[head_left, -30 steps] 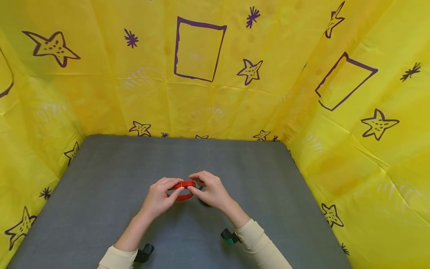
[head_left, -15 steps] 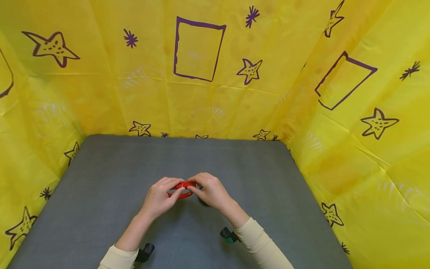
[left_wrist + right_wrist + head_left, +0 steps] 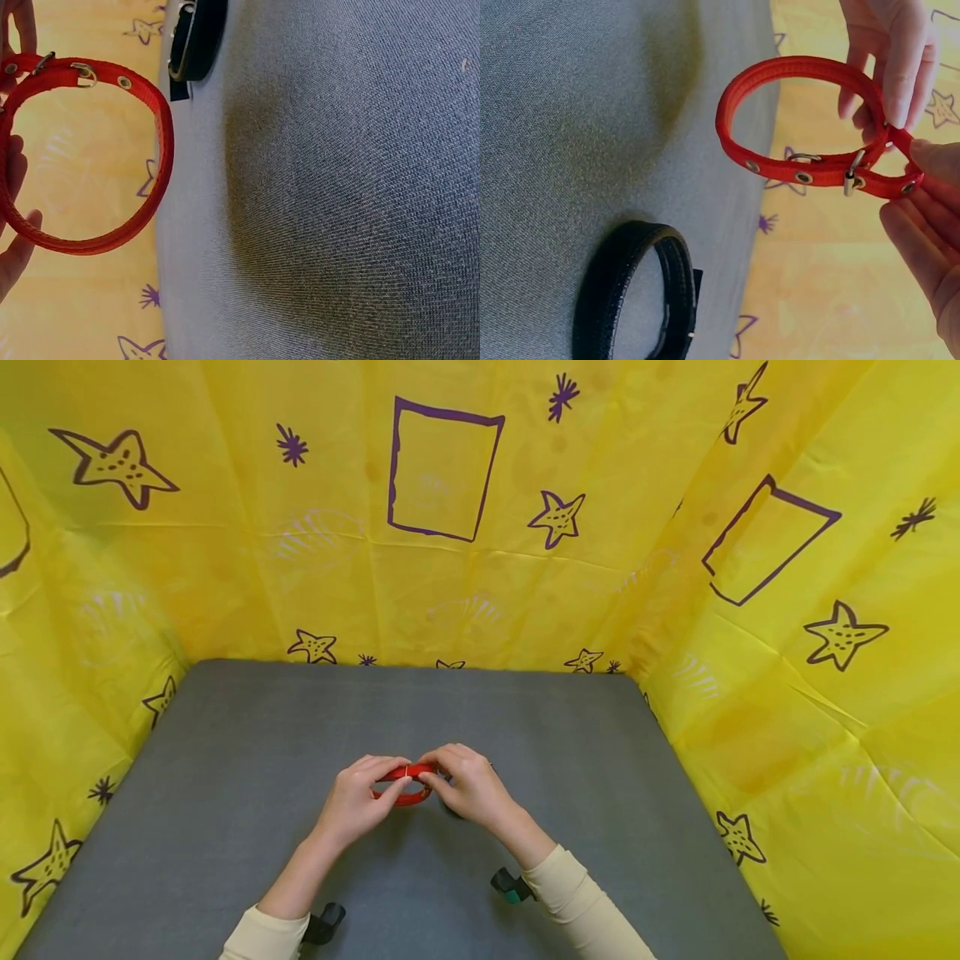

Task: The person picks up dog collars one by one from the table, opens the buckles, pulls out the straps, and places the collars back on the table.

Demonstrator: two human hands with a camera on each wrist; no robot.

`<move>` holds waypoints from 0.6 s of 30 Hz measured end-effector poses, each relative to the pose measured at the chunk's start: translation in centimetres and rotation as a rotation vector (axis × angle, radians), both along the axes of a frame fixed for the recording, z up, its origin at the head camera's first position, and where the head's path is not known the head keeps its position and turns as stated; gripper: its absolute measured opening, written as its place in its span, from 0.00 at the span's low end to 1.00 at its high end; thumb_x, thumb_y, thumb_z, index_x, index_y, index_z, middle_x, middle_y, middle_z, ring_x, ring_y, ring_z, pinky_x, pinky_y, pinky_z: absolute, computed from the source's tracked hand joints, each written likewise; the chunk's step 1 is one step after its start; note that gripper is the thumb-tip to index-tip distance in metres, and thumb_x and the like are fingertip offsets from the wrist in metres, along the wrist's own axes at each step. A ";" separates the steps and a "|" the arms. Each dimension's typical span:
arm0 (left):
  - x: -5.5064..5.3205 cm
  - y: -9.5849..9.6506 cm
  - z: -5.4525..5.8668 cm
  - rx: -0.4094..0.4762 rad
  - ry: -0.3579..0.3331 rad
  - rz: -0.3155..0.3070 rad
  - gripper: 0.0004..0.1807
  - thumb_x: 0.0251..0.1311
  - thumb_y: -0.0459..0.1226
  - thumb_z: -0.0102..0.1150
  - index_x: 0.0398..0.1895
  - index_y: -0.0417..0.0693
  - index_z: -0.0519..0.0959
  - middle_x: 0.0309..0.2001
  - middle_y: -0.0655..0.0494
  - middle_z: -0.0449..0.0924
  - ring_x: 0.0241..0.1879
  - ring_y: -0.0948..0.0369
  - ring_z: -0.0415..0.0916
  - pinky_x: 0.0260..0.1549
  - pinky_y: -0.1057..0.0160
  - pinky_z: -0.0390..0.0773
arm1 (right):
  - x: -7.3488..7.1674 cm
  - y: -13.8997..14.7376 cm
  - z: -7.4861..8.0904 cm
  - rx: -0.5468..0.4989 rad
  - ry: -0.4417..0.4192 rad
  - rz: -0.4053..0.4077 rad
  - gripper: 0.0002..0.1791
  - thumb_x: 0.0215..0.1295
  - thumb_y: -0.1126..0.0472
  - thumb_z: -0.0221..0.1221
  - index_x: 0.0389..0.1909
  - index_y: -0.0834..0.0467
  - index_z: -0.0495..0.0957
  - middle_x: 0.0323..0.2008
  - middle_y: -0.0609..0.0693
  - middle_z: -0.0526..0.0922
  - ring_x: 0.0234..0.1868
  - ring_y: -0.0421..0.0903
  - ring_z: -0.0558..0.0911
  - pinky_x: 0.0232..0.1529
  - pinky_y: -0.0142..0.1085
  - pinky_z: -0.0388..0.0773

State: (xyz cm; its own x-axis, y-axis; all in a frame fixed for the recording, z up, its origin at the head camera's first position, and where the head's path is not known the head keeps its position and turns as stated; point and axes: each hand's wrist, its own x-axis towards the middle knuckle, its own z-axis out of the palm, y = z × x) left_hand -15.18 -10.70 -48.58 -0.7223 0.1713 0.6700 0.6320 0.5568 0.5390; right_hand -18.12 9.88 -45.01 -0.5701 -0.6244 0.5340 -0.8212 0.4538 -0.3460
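A red dog collar is held above the grey surface, buckled into a loop. In the right wrist view, metal eyelets line its band, with a silver buckle and a D-ring. My left hand pinches the collar between thumb and fingers near the buckled part. On the other side, my right hand pinches the strap's end section, thumb toward me. The left wrist view shows the round loop with fingers at its left edge. Some fingertips are hidden behind the strap.
A black collar stands on the grey table beyond my right hand, mostly hidden by it in the head view. Yellow patterned cloth walls the back and both sides. Black wrist mounts hang at both sleeves.
My right fingers, lifted off the strap a second ago, have come down and now pinch it with the thumb. The left hand's hold looks the same, and the collar has barely shifted.
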 end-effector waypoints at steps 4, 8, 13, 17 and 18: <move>-0.2 0.0 0.1 0.019 0.002 -0.011 0.14 0.46 0.30 0.75 0.39 0.44 0.86 0.37 0.56 0.86 0.36 0.60 0.79 0.30 0.66 0.80 | -0.1 0.1 0.0 -0.031 -0.010 -0.006 0.09 0.62 0.61 0.67 0.42 0.58 0.83 0.36 0.46 0.83 0.33 0.41 0.78 0.38 0.25 0.75; -0.4 0.1 0.3 0.030 0.004 -0.015 0.14 0.47 0.30 0.75 0.39 0.43 0.86 0.37 0.55 0.86 0.37 0.59 0.79 0.28 0.64 0.81 | -0.1 0.2 0.1 -0.063 -0.039 -0.007 0.10 0.62 0.61 0.66 0.43 0.58 0.83 0.37 0.47 0.83 0.36 0.43 0.79 0.40 0.23 0.76; -0.4 -0.1 0.3 0.032 0.001 -0.019 0.14 0.46 0.30 0.75 0.39 0.42 0.86 0.37 0.54 0.86 0.37 0.58 0.80 0.27 0.62 0.81 | -0.1 0.2 -0.1 -0.078 -0.053 0.000 0.10 0.62 0.61 0.66 0.43 0.59 0.82 0.38 0.48 0.83 0.36 0.45 0.80 0.40 0.22 0.76; -0.4 -0.2 0.2 0.031 -0.007 -0.019 0.14 0.47 0.31 0.75 0.39 0.43 0.86 0.38 0.55 0.86 0.37 0.59 0.80 0.29 0.64 0.81 | -0.1 0.1 -0.2 -0.091 -0.064 0.004 0.09 0.62 0.62 0.66 0.42 0.59 0.82 0.38 0.48 0.83 0.37 0.45 0.80 0.40 0.22 0.76; -0.4 -0.2 0.2 0.031 -0.010 -0.017 0.14 0.47 0.31 0.75 0.39 0.44 0.86 0.38 0.55 0.86 0.38 0.59 0.80 0.30 0.65 0.80 | -0.1 0.1 -0.2 -0.095 -0.070 0.006 0.10 0.62 0.62 0.66 0.43 0.59 0.82 0.38 0.48 0.83 0.37 0.45 0.80 0.40 0.22 0.76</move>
